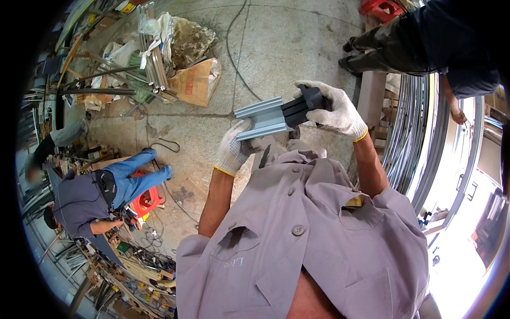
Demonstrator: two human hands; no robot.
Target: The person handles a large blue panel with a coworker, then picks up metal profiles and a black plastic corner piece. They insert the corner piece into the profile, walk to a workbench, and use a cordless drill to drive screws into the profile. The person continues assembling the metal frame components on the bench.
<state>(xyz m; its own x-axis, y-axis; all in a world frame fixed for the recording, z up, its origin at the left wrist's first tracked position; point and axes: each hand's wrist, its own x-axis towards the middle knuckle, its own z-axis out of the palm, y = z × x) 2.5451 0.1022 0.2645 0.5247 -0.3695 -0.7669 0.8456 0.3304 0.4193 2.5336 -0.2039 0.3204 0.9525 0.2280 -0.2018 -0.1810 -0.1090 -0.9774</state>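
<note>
Both my hands wear white knit gloves with yellow cuffs. My left hand (232, 149) grips the left end of a short grey-blue metal profile (264, 129), a channel with raised ribs along its long sides. My right hand (339, 114) is closed around a black plastic end piece (311, 102) with a wide head. The ribbed black body of that piece meets the profile's right end; whether it sits inside the channel I cannot tell. Both parts are held in front of my grey shirt, above the floor. The left fingers are partly hidden behind the profile.
A person in blue jeans (133, 178) bends over by a red stool (149, 198) at left. Another person in dark clothes (419, 42) stands upper right, near long metal strips (406, 133). A cardboard piece (195, 82) and scrap lie upper left. A cable (229, 40) crosses the floor.
</note>
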